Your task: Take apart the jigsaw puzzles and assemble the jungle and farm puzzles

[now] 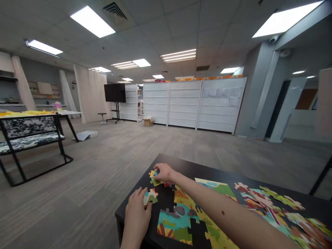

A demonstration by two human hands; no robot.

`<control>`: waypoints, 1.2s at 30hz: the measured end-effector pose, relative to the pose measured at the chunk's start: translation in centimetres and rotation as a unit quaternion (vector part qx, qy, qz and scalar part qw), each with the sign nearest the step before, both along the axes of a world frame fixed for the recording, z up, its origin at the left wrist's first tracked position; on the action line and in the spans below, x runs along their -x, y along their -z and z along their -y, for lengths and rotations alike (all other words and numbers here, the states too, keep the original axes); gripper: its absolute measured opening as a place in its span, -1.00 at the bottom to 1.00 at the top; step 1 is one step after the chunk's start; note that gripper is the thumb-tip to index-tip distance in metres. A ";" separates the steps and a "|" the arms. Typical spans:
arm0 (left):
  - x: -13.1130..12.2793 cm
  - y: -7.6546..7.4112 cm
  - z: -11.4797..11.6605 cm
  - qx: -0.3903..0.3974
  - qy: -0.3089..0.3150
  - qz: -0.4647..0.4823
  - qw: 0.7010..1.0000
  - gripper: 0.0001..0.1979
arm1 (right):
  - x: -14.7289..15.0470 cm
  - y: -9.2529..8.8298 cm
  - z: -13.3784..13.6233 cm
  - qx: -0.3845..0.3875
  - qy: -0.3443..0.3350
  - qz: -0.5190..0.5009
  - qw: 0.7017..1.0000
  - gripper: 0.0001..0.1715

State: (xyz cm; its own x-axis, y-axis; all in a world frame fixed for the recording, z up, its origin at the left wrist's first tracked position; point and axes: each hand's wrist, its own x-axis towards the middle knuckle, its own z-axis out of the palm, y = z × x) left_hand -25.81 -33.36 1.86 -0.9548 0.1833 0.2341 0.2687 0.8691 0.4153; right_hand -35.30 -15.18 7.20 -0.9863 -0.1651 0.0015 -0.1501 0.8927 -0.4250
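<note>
Grasping pieces (150, 196) by gaps in the puzzle (176, 224)
Each is pinched by left hand (136, 216) or right hand (163, 173); loose pieces (267, 204) are heaped at 3 o'clock.

On my screen I see two bare hands, the left hand (136, 216) and the right hand (164, 173). The left arm (129, 240) is bare. The right arm (233, 216) is bare too, and it has one small dark spot (222, 211) on it.
</note>
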 end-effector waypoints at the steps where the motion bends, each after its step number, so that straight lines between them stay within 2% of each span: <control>1: 0.0 0.0 0.0 -0.001 0.003 0.003 1.000 -0.53 | 0.1 0.0 0.0 0.006 0.003 0.004 1.000 -0.64; 4: -0.1 0.0 0.1 -0.004 0.014 0.008 1.000 -0.53 | -0.4 -0.6 -0.5 0.040 0.016 0.007 0.999 -0.64; 6: -0.2 -0.1 0.1 -0.005 0.021 0.010 1.000 -0.55 | -1.8 -1.3 -1.3 0.073 0.027 0.012 0.997 -0.68; 8: -0.2 -0.3 0.2 -0.004 0.027 0.012 1.000 -0.56 | -4.3 -2.1 -2.4 0.113 0.037 0.017 0.993 -0.77; 10: -0.2 -0.5 0.4 -0.003 0.030 0.017 0.999 -0.57 | -8.2 -2.4 -4.0 0.155 0.047 0.017 0.987 -0.70; 12: -0.3 -0.8 0.6 -0.003 0.029 0.024 0.999 -0.56 | -12.8 -2.0 -6.0 0.192 0.057 0.009 0.980 -0.41; 13: -0.5 -1.0 0.7 -0.004 0.024 0.026 0.999 -0.55 | -15.1 -1.5 -7.1 0.217 0.066 0.007 0.974 -0.36; 15: -1.1 -1.4 0.4 -0.011 0.014 0.025 1.000 -0.51 | -19.3 -0.1 -9.1 0.318 0.094 0.027 0.943 -0.44; 17: -2.2 -1.8 -0.5 -0.029 0.030 0.012 0.999 -0.50 | -22.2 1.2 -10.4 0.329 0.115 0.020 0.937 -0.52; 18: -2.8 -2.0 -1.2 -0.042 0.061 0.003 0.997 -0.50 | -23.1 1.8 -10.7 0.327 0.118 0.016 0.938 -0.54; 21: -5.2 -2.0 -4.3 -0.094 0.230 0.004 0.969 -0.44 | -24.2 2.4 -10.4 0.314 0.108 0.001 0.943 -0.55; 23: -6.8 -1.7 -6.4 -0.121 0.307 0.038 0.943 -0.32 | -24.2 2.3 -9.9 0.304 0.100 -0.003 0.947 -0.55; 25: -7.9 -1.4 -8.1 -0.130 0.314 0.062 0.938 -0.27 | -24.3 2.1 -9.6 0.292 0.091 -0.005 0.952 -0.55; 28: -8.5 -1.1 -9.2 -0.125 0.288 0.071 0.947 -0.33 | -25.0 2.1 -9.8 0.294 0.084 -0.008 0.952 -0.53; 33: -7.6 -0.5 -8.9 -0.107 0.317 0.062 0.940 -0.34 | -25.7 2.1 -10.9 0.332 0.099 -0.059 0.936 -0.54; 36: -7.0 0.1 -8.8 -0.100 0.342 0.048 0.933 -0.30 | -25.6 2.1 -11.1 0.318 0.107 -0.059 0.940 -0.60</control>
State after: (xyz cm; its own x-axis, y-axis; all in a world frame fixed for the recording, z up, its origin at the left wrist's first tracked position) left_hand -18.83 -24.60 1.75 -0.6484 0.7199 0.2474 0.6852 0.4103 0.6018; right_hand -9.73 -4.13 5.07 -0.9835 0.1090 0.1446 -0.0755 0.4786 -0.8748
